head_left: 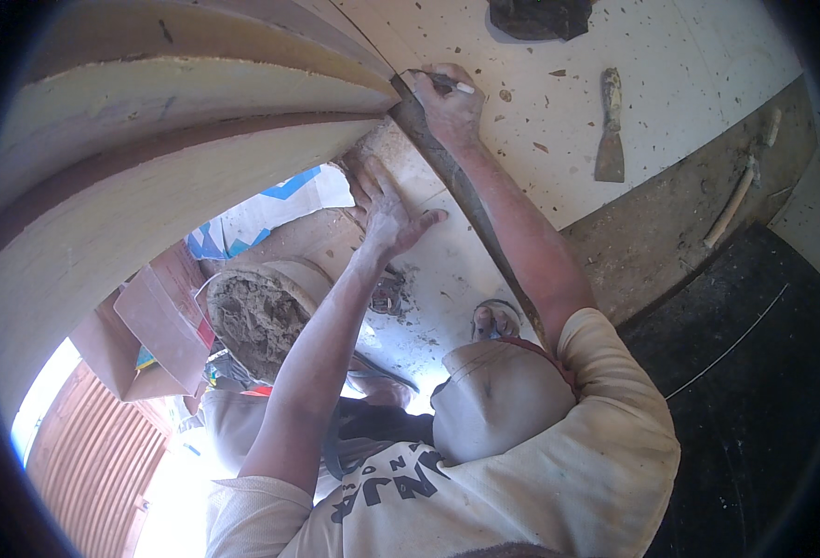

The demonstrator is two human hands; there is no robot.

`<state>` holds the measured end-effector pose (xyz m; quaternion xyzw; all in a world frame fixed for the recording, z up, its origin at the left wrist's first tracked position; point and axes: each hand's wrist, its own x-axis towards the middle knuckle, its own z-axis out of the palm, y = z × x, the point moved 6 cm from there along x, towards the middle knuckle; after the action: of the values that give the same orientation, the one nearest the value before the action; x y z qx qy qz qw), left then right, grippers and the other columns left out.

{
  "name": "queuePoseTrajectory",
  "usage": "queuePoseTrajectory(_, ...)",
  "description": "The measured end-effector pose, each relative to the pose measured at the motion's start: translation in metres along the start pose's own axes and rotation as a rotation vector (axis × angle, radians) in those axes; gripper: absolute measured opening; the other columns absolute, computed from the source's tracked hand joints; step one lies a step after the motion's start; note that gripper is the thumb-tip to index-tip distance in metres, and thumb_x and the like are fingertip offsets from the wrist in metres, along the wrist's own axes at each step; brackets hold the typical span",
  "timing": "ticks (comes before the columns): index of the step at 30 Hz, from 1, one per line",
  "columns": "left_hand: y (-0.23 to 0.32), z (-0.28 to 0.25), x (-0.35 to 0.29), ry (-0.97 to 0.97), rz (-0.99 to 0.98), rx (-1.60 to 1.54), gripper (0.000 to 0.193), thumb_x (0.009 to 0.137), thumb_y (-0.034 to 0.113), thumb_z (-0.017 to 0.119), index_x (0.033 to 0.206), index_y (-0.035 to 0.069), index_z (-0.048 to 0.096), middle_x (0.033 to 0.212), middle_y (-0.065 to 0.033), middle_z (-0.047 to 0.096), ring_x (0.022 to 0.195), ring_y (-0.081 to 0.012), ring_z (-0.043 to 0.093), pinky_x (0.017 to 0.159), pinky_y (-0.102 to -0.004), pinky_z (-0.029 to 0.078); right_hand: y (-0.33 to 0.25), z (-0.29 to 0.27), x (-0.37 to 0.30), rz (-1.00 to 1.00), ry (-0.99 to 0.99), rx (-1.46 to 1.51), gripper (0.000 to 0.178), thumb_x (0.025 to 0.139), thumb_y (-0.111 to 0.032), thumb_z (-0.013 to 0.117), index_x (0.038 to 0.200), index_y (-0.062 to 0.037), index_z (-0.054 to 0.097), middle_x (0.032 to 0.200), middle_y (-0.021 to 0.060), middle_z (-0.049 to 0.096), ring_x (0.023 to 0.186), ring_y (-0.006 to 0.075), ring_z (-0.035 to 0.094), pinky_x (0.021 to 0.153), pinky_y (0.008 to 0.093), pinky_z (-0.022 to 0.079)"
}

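Observation:
My right hand [452, 107] is closed around a dark, pen-like marker [464, 88] with a white end. It works at the far end of a long dark strip [466, 205] running along the edge of a white panel [540, 102]; whether the strip is a bar or a gap cannot be told. My left hand [386, 214], coated in pale dust, lies with fingers stretched and thumb out on the pale surface left of the strip. Its fingertips reach beside the end of a curved, layered structure [205, 98]. Whatever the marker's tip touches is hidden by my fingers.
A bucket [309, 276] of grey mortar [256, 321] stands left of my left forearm, near an open cardboard box [154, 325]. Crumbs and a scraper [612, 130] lie on the panel, with a black bag [545, 17] beyond. A dark mat [735, 372] is at right.

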<state>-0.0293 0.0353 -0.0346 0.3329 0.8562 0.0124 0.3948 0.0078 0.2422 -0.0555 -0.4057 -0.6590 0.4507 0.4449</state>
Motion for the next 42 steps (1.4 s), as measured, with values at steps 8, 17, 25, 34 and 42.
queuePoseTrajectory(8,0.003,-0.002,-0.001,0.015,0.000,0.024,0.149,0.066,0.062,0.084,0.154,-0.003,-0.016,0.158,-0.0396,-0.010,0.147,-0.0553,-0.010,0.117,-0.0667,0.002,0.001,0.001,-0.001,0.058,-0.002,0.090,0.012,0.087,-0.008,0.073,0.097,-0.0022,0.069,0.083,0.0064,0.073,0.075,0.0090,0.067,0.067,0.0252,0.056)
queuePoseTrajectory(17,-0.001,0.002,0.002,0.007,-0.006,0.017,0.150,0.064,0.064,0.084,0.154,-0.004,-0.015,0.157,-0.0399,-0.013,0.147,-0.0553,-0.013,0.117,-0.0659,0.001,-0.004,-0.001,0.000,0.046,0.007,0.074,0.014,0.086,-0.009,0.074,0.096,-0.0010,0.069,0.084,0.0088,0.073,0.075,0.0110,0.068,0.069,0.0266,0.057)
queuePoseTrajectory(25,0.003,-0.001,-0.001,0.004,-0.004,0.038,0.150,0.065,0.065,0.084,0.154,-0.005,-0.015,0.157,-0.0399,-0.014,0.147,-0.0554,-0.013,0.117,-0.0653,0.001,0.000,0.000,0.000,0.086,-0.003,0.088,0.016,0.086,-0.010,0.074,0.097,0.0004,0.069,0.083,0.0088,0.073,0.075,0.0101,0.068,0.069,0.0270,0.057)
queuePoseTrajectory(34,0.003,-0.002,-0.001,-0.012,-0.017,0.009,0.149,0.066,0.062,0.084,0.154,-0.004,-0.017,0.157,-0.0402,-0.013,0.147,-0.0558,-0.012,0.117,-0.0655,0.002,0.000,-0.001,0.000,0.052,0.016,0.065,0.012,0.087,-0.008,0.073,0.096,-0.0010,0.069,0.081,0.0051,0.072,0.072,0.0077,0.065,0.065,0.0244,0.055)
queuePoseTrajectory(42,0.003,-0.002,0.000,0.009,0.013,0.001,0.149,0.066,0.062,0.084,0.154,-0.004,-0.018,0.157,-0.0408,-0.013,0.147,-0.0557,-0.013,0.117,-0.0662,0.002,0.000,-0.001,0.000,0.034,0.017,0.050,0.011,0.086,-0.008,0.074,0.095,-0.0026,0.070,0.080,0.0042,0.071,0.071,0.0067,0.064,0.064,0.0245,0.054)
